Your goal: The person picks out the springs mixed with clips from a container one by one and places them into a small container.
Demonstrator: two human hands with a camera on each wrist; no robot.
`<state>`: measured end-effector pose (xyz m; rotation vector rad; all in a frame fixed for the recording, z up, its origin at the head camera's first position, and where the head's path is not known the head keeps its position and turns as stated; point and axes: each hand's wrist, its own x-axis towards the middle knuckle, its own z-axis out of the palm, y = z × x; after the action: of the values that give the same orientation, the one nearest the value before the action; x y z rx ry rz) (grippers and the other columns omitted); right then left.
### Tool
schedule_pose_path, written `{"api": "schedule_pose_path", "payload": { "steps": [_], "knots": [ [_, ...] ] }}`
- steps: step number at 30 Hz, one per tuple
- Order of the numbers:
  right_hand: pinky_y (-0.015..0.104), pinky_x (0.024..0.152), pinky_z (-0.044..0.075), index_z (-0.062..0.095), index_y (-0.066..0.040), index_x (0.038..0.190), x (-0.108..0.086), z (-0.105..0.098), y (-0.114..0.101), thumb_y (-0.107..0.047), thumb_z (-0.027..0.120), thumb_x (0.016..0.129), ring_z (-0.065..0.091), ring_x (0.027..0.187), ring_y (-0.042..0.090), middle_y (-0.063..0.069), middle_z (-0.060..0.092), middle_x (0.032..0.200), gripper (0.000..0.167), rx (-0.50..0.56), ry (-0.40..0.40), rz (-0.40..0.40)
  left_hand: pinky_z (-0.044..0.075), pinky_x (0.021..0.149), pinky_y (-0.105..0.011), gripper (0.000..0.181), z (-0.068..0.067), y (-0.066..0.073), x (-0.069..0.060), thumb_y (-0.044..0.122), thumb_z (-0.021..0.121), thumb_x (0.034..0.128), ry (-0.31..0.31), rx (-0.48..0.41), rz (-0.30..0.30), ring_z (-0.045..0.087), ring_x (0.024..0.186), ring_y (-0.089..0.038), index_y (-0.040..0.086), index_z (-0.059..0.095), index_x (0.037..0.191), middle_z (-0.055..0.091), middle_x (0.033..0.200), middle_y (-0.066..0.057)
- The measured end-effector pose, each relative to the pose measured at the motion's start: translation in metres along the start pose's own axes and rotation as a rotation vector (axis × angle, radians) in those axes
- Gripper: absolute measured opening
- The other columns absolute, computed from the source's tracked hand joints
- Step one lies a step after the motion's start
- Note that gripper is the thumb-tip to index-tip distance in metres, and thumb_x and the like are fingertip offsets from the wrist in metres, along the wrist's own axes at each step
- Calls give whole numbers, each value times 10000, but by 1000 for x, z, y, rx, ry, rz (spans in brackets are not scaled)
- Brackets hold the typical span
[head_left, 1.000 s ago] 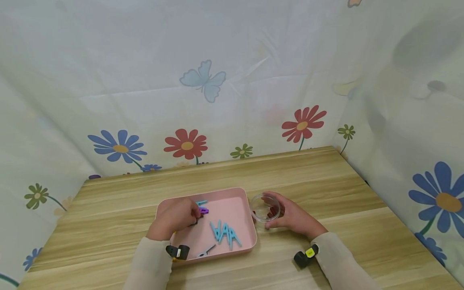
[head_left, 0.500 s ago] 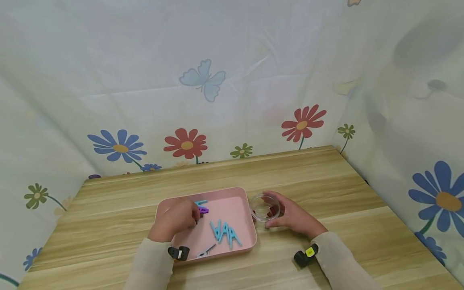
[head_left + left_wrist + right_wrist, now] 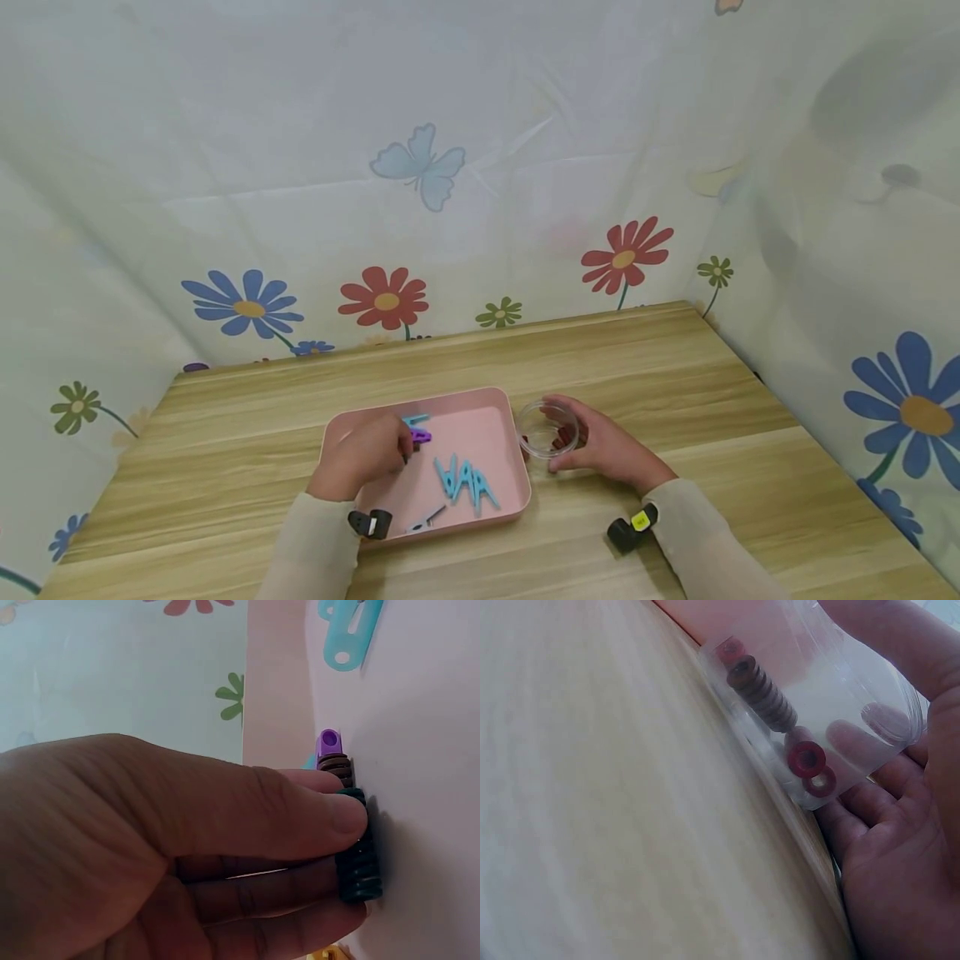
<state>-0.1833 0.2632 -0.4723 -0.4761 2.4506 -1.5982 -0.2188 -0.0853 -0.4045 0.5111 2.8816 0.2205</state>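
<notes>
My left hand (image 3: pixel 363 457) is down inside the pink tray (image 3: pixel 480 425), pinching a dark green coil spring (image 3: pixel 361 874) between thumb and fingers. Just beyond the fingertips, a brown coil spring (image 3: pixel 336 766) lies against a purple clothespin (image 3: pixel 328 741). To the right of the tray, my right hand (image 3: pixel 611 446) curls round a clear plastic cup (image 3: pixel 847 690) standing on the table. Inside the cup are a brown spring (image 3: pixel 763 696) and red springs (image 3: pixel 807 759), whose full number is unclear. The left palm hides part of the tray in the head view.
Several light blue clothespins (image 3: pixel 466 482) lie in the tray, with a grey clothespin (image 3: pixel 427 521) at its front edge. A yellow piece (image 3: pixel 330 952) shows at the bottom of the left wrist view. The wooden table (image 3: pixel 622 358) meets a flowered curtain (image 3: pixel 525 233) behind.
My left hand has shifted very slightly to the right within the tray, covering the yellow piece that showed near the wrist. My right hand and the cup stay still.
</notes>
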Motion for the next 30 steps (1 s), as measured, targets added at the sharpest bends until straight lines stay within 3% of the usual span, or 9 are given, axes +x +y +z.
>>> {"api": "schedule_pose_path", "payload": {
  "steps": [9,23,30],
  "knots": [
    [540,1137,299,337,-189,1490,1,-1,1,-241,839,747,369,1421,247,40,431,1509,898,22,-13,-18,432,574,-255,82,-2,2,-1,126,764,796,14,-2,6,502,723,-131,199,745,765,618,750,80],
    [540,1144,287,336,-230,1487,0,0,-2,-272,830,756,357,1427,260,51,425,1513,883,7,-16,-12,413,588,-283,43,-8,9,-3,212,745,824,64,64,3,510,686,-103,245,757,798,626,758,131],
    [519,1147,289,342,-215,1488,1,0,-2,-274,847,735,375,1419,224,10,444,1500,908,5,0,6,438,619,-257,79,-11,15,-1,89,706,844,61,-92,65,523,696,-124,154,749,830,635,768,67]
  ]
}}
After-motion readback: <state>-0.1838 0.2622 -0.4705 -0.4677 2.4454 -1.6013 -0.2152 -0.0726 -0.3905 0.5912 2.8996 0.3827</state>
